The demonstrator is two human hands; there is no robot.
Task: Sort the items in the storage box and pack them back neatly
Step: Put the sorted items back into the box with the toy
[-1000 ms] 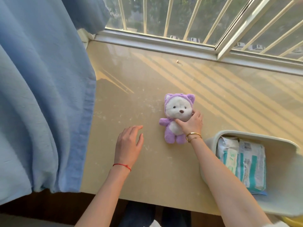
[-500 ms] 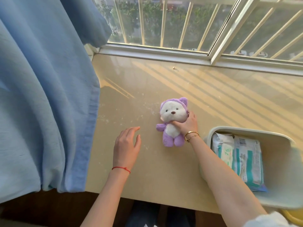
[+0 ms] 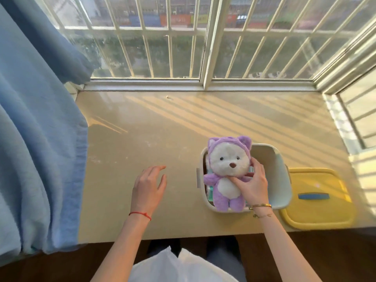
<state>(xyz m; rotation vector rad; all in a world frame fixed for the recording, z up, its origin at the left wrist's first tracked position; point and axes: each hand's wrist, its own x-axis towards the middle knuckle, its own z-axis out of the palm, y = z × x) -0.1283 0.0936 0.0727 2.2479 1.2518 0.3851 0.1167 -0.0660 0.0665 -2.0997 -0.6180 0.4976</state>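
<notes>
Setting: beige sill (image 3: 183, 127) under a barred window (image 3: 203, 47).
Curtain: blue curtain (image 3: 36, 139) hangs at the far left.
Left hand: left hand (image 3: 148, 188), fingers loosely spread, holds nothing, just over the sill left of the box.
Toy: purple plush bear (image 3: 227, 174) upright over the box's left part.
Right hand: right hand (image 3: 252, 184) pinches the bear at its neck.
Box: white storage box (image 3: 278, 180), a teal packet barely visible inside.
Lid: yellow lid (image 3: 317, 200) flat, just right of the box.
</notes>
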